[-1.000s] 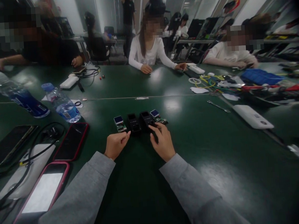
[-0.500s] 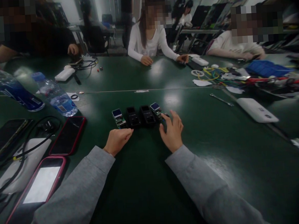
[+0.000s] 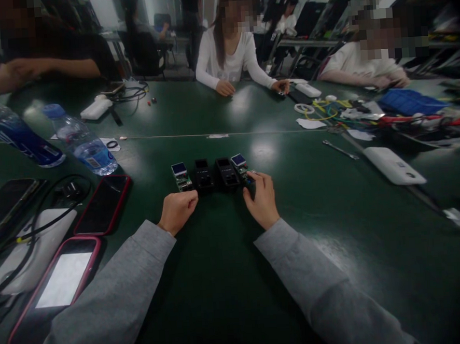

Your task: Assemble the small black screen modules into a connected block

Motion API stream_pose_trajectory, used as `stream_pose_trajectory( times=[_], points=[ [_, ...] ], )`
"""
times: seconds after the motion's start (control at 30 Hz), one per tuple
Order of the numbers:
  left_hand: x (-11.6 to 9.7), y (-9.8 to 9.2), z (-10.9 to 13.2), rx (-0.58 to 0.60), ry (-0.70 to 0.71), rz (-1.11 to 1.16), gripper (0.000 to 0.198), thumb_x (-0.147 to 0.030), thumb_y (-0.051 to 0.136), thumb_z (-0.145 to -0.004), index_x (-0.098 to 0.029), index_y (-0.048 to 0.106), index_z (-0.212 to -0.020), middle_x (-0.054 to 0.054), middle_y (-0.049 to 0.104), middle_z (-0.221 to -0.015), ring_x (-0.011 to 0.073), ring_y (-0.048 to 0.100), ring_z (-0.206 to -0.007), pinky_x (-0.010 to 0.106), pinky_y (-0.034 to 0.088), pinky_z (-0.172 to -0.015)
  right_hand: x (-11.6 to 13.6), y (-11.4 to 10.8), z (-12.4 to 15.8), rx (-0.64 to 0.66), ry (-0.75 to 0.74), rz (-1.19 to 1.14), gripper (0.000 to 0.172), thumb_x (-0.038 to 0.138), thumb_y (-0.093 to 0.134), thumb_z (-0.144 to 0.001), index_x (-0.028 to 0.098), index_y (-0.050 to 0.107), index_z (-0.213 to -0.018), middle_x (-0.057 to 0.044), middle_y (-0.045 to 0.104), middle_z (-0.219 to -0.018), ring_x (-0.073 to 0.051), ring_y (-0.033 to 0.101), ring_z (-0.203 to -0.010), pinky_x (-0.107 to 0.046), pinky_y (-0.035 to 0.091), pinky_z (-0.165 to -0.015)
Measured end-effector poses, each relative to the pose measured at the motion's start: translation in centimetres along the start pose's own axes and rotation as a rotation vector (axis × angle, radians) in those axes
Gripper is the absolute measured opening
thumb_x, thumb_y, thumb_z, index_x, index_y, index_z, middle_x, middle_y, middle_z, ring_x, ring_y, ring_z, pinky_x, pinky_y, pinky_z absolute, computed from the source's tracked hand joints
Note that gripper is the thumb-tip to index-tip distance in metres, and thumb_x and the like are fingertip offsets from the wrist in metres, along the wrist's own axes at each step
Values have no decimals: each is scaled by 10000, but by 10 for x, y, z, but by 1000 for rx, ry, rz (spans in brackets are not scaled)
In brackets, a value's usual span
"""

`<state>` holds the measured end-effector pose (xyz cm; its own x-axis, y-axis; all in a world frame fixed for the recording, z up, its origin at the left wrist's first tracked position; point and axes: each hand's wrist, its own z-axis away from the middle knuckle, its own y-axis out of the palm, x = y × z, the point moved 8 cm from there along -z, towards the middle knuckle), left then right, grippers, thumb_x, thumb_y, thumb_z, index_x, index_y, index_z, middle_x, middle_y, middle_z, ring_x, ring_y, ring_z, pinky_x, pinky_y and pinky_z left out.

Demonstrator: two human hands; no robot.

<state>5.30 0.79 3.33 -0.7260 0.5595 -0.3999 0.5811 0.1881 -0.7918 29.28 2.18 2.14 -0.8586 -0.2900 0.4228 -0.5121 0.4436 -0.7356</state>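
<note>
A row of small electronic parts lies on the green table (image 3: pixel 227 255) ahead of me: a green circuit board with a blue screen (image 3: pixel 181 175), two black housings (image 3: pixel 202 174) (image 3: pixel 226 172), and a second board with a blue screen (image 3: pixel 240 166). My left hand (image 3: pixel 177 210) rests as a loose fist just below the left board, apparently holding nothing. My right hand (image 3: pixel 261 198) curls its fingers onto the near end of the right board.
Phones (image 3: pixel 103 203) (image 3: pixel 60 286), a white power bank (image 3: pixel 32 256) and black cables lie at my left, with two water bottles (image 3: pixel 80 140) (image 3: pixel 15 134) behind. A white box (image 3: pixel 394 165), a wrench (image 3: pixel 340 150) and coloured wires (image 3: pixel 323 115) sit right. Other people sit across the table.
My right hand has moved from the right black housing to the rightmost board; its fingers spread, then curled onto the board's end. My left hand stayed fisted near the left board.
</note>
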Motion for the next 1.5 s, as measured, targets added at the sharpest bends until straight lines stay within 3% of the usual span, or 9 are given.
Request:
stream_pose_trajectory(
  times=[0.2,0.57,0.67,0.8,1.07,1.2,1.3,1.37,1.5],
  points=[
    [4,-7,-2,-78,-61,-52,282,-77,476,-809,-177,366,-570,-59,349,-544,81,344,-490,241,215,-519,0,-1,0,-21,-4,-50,449,191,522,-868,141,504,-1313,-190,462,-1251,-325,483,-1188,-539,486,-955],
    [-5,-7,-3,-54,22,-31,261,-60,456,-793,-171,377,-570,-60,370,-541,74,353,-489,220,234,-517,18,-16,1,-103,-86,42,384,183,516,-882,178,535,-1265,-167,480,-1264,-337,465,-1183,-540,467,-930],
    [-13,0,-3,33,122,-18,236,-55,443,-790,-170,411,-586,-60,390,-551,76,357,-497,218,238,-514,38,-16,4,-46,-205,39,332,154,489,-907,197,559,-1228,-129,531,-1297,-306,479,-1224,-497,446,-965],
    [-15,2,-3,63,140,-12,241,-59,432,-807,-171,430,-593,-60,397,-553,77,357,-494,217,248,-508,58,-7,8,86,-346,27,406,138,447,-945,172,500,-1346,-107,531,-1395,-255,461,-1312,-451,394,-1058],
    [-18,2,-4,69,169,-14,244,-46,437,-805,-170,444,-595,-59,426,-553,76,372,-489,213,269,-498,60,6,10,225,-379,47,563,188,440,-959,176,336,-1513,-69,368,-1549,-231,331,-1430,-450,325,-1152],
    [-22,2,-3,39,208,-60,265,-43,437,-835,-175,471,-608,-53,454,-561,86,392,-494,222,286,-492,59,5,10,207,-359,67,594,226,439,-974,197,269,-1542,-64,334,-1567,-231,291,-1450,-462,298,-1170],
    [-33,-4,-4,-7,252,-148,222,-111,476,-903,-170,563,-708,3,598,-720,121,520,-615,242,391,-552,50,-2,6,101,-273,84,570,261,417,-991,199,269,-1537,-81,352,-1556,-243,298,-1445,-484,297,-1162],
    [-42,-6,-5,-17,295,-181,130,-189,514,-935,-160,624,-872,75,674,-980,188,619,-870,314,492,-736,40,-6,4,28,-196,82,539,278,409,-994,201,309,-1517,-91,370,-1544,-254,314,-1435,-497,315,-1145],
    [-43,-2,-9,53,251,-184,307,-265,501,-972,-158,554,-1255,126,529,-1428,274,487,-1313,464,409,-1076,24,-1,3,15,-132,42,465,280,408,-990,182,429,-1444,-103,440,-1496,-259,370,-1401,-491,369,-1111]
  ],
)
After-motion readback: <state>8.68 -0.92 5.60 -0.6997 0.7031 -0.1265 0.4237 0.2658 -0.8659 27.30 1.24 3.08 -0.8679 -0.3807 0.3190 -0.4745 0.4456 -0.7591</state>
